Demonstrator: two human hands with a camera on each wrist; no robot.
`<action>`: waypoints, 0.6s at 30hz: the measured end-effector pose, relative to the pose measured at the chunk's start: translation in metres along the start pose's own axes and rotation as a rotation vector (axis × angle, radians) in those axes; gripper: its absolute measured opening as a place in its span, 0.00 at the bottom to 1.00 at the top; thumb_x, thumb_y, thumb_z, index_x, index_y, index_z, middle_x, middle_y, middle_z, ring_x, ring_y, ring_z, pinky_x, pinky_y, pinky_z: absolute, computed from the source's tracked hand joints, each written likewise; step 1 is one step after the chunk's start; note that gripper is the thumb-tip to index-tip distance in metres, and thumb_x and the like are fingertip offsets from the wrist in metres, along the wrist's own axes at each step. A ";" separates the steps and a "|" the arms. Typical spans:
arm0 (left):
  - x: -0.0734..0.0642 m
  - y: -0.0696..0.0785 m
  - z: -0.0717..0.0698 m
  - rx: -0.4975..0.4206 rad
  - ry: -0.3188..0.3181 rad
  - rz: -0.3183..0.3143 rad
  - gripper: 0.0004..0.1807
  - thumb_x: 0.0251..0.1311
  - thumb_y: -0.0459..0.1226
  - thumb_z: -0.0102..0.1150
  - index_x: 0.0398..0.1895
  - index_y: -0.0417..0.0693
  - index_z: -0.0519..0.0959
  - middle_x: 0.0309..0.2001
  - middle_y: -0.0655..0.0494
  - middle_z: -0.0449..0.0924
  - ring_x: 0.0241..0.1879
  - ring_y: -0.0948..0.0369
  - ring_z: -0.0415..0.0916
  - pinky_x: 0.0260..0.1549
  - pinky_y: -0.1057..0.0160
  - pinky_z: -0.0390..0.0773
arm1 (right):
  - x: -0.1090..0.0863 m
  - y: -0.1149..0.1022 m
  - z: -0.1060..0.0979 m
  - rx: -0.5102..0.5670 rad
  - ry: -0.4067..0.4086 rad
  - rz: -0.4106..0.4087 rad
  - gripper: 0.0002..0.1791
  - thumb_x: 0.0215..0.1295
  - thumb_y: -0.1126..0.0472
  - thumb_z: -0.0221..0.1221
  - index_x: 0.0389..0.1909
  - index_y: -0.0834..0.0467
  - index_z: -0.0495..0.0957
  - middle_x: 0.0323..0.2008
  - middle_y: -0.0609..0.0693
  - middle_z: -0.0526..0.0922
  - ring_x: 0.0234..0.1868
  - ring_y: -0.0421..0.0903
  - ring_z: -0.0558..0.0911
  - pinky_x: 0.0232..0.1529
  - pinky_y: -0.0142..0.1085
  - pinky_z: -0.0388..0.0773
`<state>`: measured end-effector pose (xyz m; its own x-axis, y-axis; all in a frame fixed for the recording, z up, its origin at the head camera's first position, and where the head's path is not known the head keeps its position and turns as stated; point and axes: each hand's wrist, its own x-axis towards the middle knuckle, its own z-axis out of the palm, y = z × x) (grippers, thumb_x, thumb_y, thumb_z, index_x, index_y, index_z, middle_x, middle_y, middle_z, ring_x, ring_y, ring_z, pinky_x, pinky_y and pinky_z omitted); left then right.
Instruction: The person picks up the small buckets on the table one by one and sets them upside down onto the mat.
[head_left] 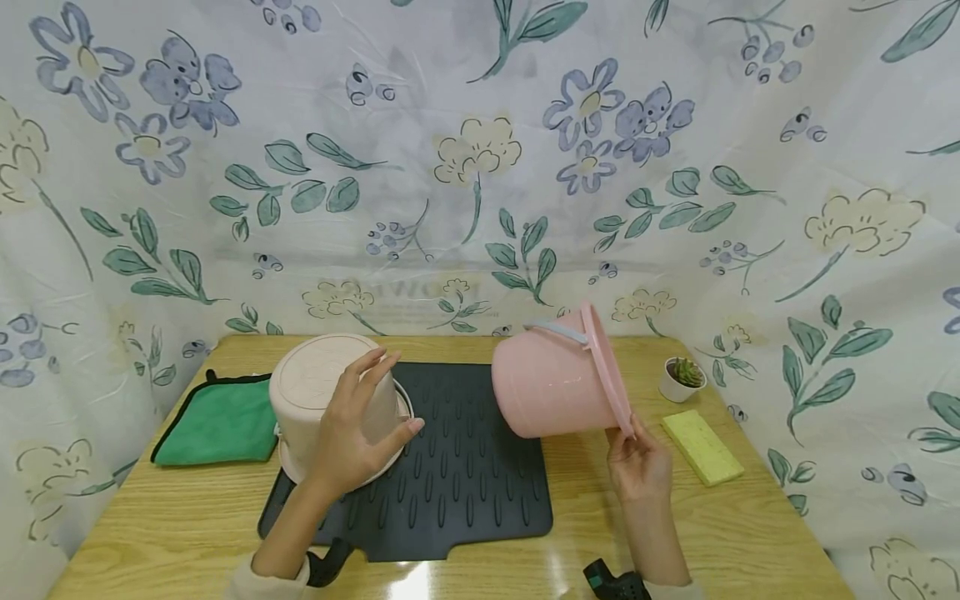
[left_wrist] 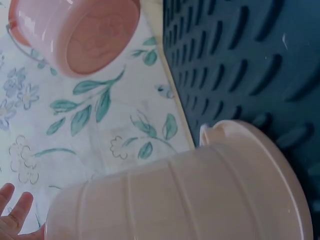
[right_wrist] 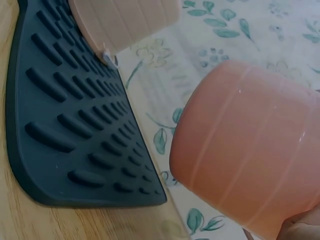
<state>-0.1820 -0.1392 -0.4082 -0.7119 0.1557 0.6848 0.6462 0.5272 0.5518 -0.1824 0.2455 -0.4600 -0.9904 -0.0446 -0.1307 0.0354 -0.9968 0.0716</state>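
A pale beige bucket (head_left: 322,375) stands upside down on the left part of a dark ribbed drying mat (head_left: 457,475). My left hand (head_left: 360,425) is beside that bucket with fingers spread and thumb out, overlapping its side in the head view. My right hand (head_left: 641,462) pinches the rim of a pink bucket (head_left: 551,379), which is tipped on its side above the mat's right edge. Its mouth faces right and its grey handle (head_left: 558,331) lies along the top. The right wrist view shows the pink bucket's ribbed wall (right_wrist: 245,150) up close.
A folded green cloth (head_left: 221,421) lies left of the mat on the wooden table (head_left: 187,525). To the right are a yellow sponge (head_left: 702,447) and a small potted succulent (head_left: 682,381). A floral curtain (head_left: 420,183) hangs behind and at both sides.
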 end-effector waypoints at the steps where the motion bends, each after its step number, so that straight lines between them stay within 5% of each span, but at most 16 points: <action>1: 0.000 0.001 0.001 -0.009 -0.008 -0.002 0.45 0.47 0.41 0.72 0.73 0.52 0.66 0.72 0.45 0.61 0.71 0.44 0.60 0.60 0.33 0.64 | -0.001 0.001 0.000 0.006 0.001 0.005 0.06 0.75 0.72 0.45 0.49 0.64 0.64 0.43 0.64 0.73 0.38 0.59 0.82 0.30 0.37 0.85; 12: -0.003 0.011 0.014 -0.070 -0.031 -0.013 0.46 0.47 0.40 0.73 0.73 0.50 0.66 0.73 0.47 0.59 0.72 0.47 0.59 0.65 0.37 0.63 | -0.005 0.010 -0.006 0.023 -0.066 0.061 0.11 0.77 0.69 0.40 0.43 0.72 0.70 0.43 0.66 0.75 0.42 0.59 0.82 0.33 0.37 0.85; 18: -0.005 0.011 0.021 -0.113 -0.029 -0.027 0.46 0.47 0.38 0.73 0.73 0.50 0.65 0.73 0.48 0.58 0.73 0.48 0.57 0.65 0.38 0.62 | -0.007 0.016 -0.007 0.059 -0.061 0.067 0.08 0.77 0.70 0.40 0.49 0.70 0.65 0.44 0.66 0.74 0.42 0.59 0.82 0.33 0.37 0.85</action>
<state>-0.1772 -0.1171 -0.4157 -0.7361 0.1675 0.6558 0.6522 0.4345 0.6211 -0.1736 0.2297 -0.4653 -0.9924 -0.1053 -0.0638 0.0958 -0.9860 0.1368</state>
